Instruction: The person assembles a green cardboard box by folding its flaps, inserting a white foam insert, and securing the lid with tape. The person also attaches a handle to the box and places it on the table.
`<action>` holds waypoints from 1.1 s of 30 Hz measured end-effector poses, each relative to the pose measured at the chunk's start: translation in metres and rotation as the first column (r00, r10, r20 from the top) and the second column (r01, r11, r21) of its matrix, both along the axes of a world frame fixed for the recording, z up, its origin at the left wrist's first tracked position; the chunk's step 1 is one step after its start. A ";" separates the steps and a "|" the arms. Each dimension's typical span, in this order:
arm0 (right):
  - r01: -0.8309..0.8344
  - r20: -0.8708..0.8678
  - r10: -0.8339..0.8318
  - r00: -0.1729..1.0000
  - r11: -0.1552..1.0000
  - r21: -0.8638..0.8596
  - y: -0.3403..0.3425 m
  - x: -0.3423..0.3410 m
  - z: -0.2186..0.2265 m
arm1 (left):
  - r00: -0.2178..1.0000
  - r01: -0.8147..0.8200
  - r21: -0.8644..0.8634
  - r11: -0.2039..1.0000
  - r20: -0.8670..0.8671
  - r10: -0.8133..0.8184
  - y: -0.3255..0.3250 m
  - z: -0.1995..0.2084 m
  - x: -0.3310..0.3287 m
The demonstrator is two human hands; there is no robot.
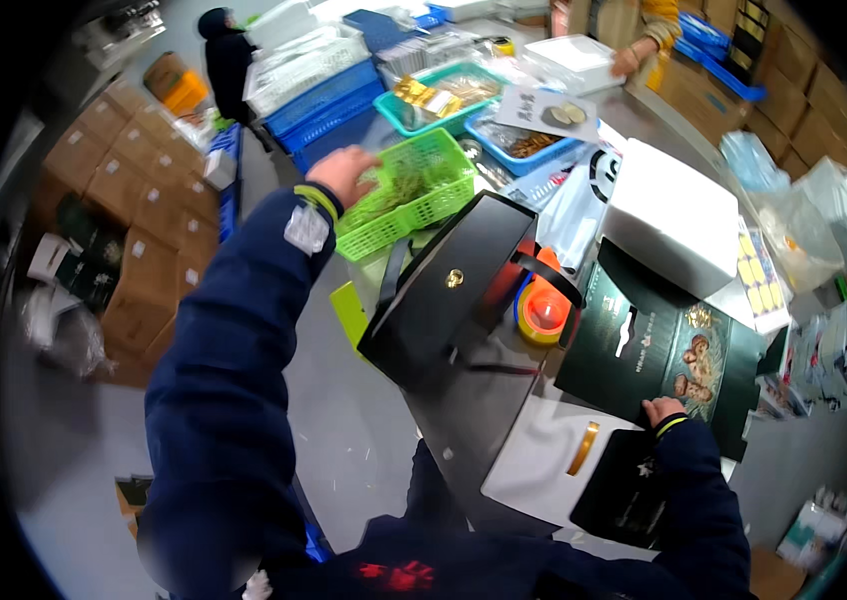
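My left hand (pixel 347 175) reaches out over the left end of a light green plastic basket (pixel 434 150). Its fingers look apart, with nothing visible in them. Some greenish packets (pixel 407 188) lie in that basket. At the right, my right hand (pixel 664 408) grips the near edge of a dark green printed cardboard box (pixel 644 350), unfolded and showing a picture of mushrooms. Between my arms stands a black gift case (pixel 454 275) with a gold clasp and dark straps. Right beside it are an orange tape roll (pixel 544 305) and a yellow one underneath.
A white box (pixel 674 215) stands behind the green cardboard. Nearer me lie a white panel with a gold handle (pixel 584 448) and a black sheet (pixel 624 490). Teal (pixel 394 110) and blue baskets (pixel 524 155) hold packets farther back. Another person's hand (pixel 634 58) rests by a white box. Cartons (pixel 149 210) are stacked left.
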State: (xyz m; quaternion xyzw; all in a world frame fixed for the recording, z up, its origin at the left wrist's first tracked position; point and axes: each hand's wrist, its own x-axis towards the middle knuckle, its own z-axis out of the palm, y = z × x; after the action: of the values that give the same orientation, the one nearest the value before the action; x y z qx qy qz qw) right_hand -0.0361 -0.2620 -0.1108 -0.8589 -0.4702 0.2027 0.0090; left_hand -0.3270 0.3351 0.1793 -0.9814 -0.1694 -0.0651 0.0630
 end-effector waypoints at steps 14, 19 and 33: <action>0.385 -0.111 -0.387 0.915 0.922 -0.040 0.002 -0.011 0.023 | 0.916 -0.043 -0.228 0.973 0.380 0.129 0.228 -0.155 0.208; 0.459 -0.124 -0.481 0.868 0.873 -0.166 0.002 -0.012 0.030 | 0.882 -0.047 -0.269 0.962 -0.463 -0.086 0.135 -0.158 0.289; 0.430 -0.130 -0.438 0.890 0.899 -0.082 0.020 -0.004 0.031 | 0.868 -0.254 -0.249 0.934 -0.485 0.107 0.182 -0.265 0.321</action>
State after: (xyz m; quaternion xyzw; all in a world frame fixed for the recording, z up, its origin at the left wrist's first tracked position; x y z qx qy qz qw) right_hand -0.0402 -0.2418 -0.0800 -0.9251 -0.2593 0.2694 0.0665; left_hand -0.0057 0.5168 -0.0860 -0.9455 -0.2494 0.2045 -0.0449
